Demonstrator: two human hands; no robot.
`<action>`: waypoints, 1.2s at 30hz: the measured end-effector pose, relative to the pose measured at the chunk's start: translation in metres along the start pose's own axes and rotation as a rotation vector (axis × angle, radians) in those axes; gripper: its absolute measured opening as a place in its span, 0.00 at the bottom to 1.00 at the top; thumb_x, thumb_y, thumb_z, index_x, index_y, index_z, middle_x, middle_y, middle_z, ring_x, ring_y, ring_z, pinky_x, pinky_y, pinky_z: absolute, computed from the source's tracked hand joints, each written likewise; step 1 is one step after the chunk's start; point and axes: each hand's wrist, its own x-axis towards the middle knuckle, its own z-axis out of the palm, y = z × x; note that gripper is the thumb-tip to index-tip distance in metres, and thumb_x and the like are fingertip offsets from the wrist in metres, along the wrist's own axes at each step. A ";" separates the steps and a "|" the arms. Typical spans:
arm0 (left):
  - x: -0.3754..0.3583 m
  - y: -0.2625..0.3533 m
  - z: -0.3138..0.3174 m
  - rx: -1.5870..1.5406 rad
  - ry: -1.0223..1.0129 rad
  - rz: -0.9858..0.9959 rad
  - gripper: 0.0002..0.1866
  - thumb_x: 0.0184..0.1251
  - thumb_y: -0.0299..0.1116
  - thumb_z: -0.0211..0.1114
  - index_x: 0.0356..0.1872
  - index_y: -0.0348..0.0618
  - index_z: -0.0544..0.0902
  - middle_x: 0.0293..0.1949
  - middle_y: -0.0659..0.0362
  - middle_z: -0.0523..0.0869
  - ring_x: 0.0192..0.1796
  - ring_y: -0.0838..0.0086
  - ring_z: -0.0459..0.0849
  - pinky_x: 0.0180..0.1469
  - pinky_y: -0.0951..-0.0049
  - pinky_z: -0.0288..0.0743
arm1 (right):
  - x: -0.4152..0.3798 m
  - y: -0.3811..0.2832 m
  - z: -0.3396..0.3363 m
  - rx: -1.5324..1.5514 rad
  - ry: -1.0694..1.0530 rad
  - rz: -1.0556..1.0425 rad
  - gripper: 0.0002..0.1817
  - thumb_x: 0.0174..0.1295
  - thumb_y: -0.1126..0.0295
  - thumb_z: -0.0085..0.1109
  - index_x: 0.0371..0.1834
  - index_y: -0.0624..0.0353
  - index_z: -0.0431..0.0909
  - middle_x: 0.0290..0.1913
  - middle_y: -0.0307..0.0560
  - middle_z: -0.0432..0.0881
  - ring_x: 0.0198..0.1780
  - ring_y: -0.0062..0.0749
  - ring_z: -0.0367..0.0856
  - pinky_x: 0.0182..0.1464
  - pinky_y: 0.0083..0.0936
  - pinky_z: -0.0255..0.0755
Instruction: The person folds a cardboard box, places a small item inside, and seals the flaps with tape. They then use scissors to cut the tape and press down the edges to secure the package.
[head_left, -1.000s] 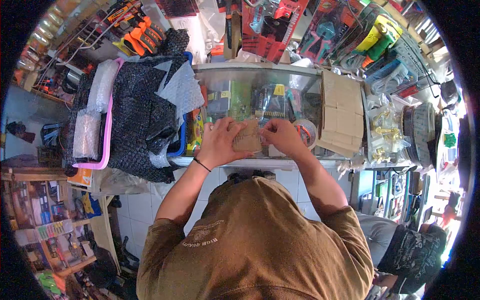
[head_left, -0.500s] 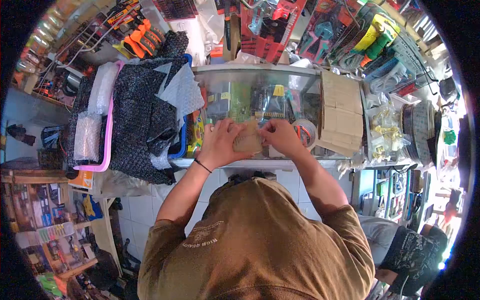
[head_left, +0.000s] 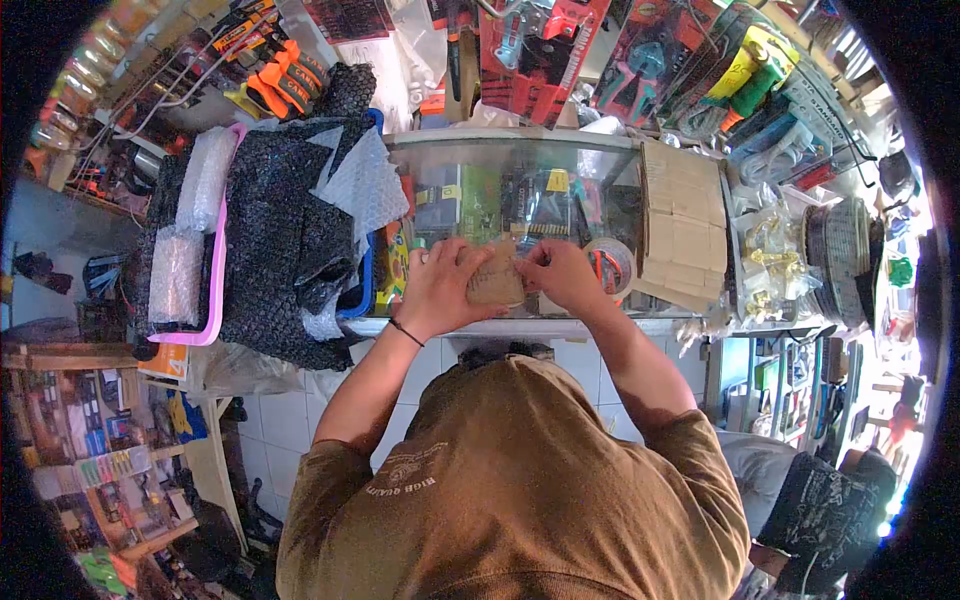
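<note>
A small brown cardboard package [head_left: 497, 280] rests on the glass counter directly in front of me. My left hand [head_left: 437, 288] is closed around its left side, with the thumb along the near edge and the fingers over the far edge. At the package's upper right edge, my right hand [head_left: 562, 278] is in a pinch; whatever lies between its fingertips is too small to make out. Just right of that hand lies a roll of tape [head_left: 612, 262] on the glass.
Flat cardboard sheets [head_left: 683, 225] lie at the counter's right. On the left, black bubble wrap [head_left: 285, 220] fills a blue basket [head_left: 368, 290], beside a pink-rimmed basket [head_left: 215, 285]. Packaged tools [head_left: 545, 60] hang behind the counter. Another person [head_left: 825, 510] is at the lower right.
Both hands stay almost in place on the package. The package appears slightly turned, and the right hand's fingertips have shifted very little.
</note>
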 end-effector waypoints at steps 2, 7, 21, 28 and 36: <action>0.000 0.000 0.001 0.010 -0.007 0.003 0.43 0.36 0.64 0.69 0.57 0.55 0.74 0.52 0.54 0.72 0.55 0.62 0.70 0.51 0.58 0.58 | 0.000 0.002 0.001 -0.007 0.021 -0.027 0.12 0.55 0.67 0.63 0.25 0.66 0.76 0.22 0.45 0.80 0.24 0.23 0.80 0.28 0.21 0.74; 0.000 0.001 0.000 0.021 0.014 -0.003 0.43 0.36 0.65 0.68 0.57 0.55 0.74 0.51 0.54 0.72 0.55 0.62 0.70 0.51 0.58 0.58 | -0.001 -0.002 0.000 -0.003 0.010 0.010 0.13 0.54 0.66 0.63 0.24 0.67 0.76 0.22 0.46 0.80 0.24 0.24 0.80 0.27 0.22 0.74; 0.000 0.003 -0.003 0.025 0.015 0.008 0.42 0.37 0.64 0.68 0.57 0.56 0.73 0.51 0.54 0.72 0.55 0.61 0.70 0.49 0.58 0.59 | 0.001 0.000 0.006 0.094 0.045 0.116 0.17 0.49 0.57 0.64 0.20 0.63 0.80 0.20 0.51 0.82 0.24 0.37 0.82 0.31 0.32 0.75; 0.001 0.001 -0.002 0.004 -0.007 0.003 0.43 0.37 0.65 0.68 0.58 0.56 0.72 0.52 0.53 0.72 0.55 0.61 0.71 0.49 0.57 0.60 | -0.004 -0.009 0.004 0.089 0.057 0.130 0.19 0.48 0.55 0.64 0.21 0.64 0.79 0.21 0.50 0.81 0.25 0.40 0.81 0.33 0.34 0.74; 0.000 0.002 -0.002 0.030 -0.012 -0.012 0.43 0.37 0.65 0.68 0.58 0.56 0.73 0.53 0.52 0.72 0.55 0.61 0.71 0.50 0.58 0.59 | 0.001 0.012 0.018 0.102 0.167 0.147 0.22 0.48 0.54 0.66 0.30 0.65 0.72 0.26 0.55 0.80 0.30 0.43 0.81 0.36 0.34 0.74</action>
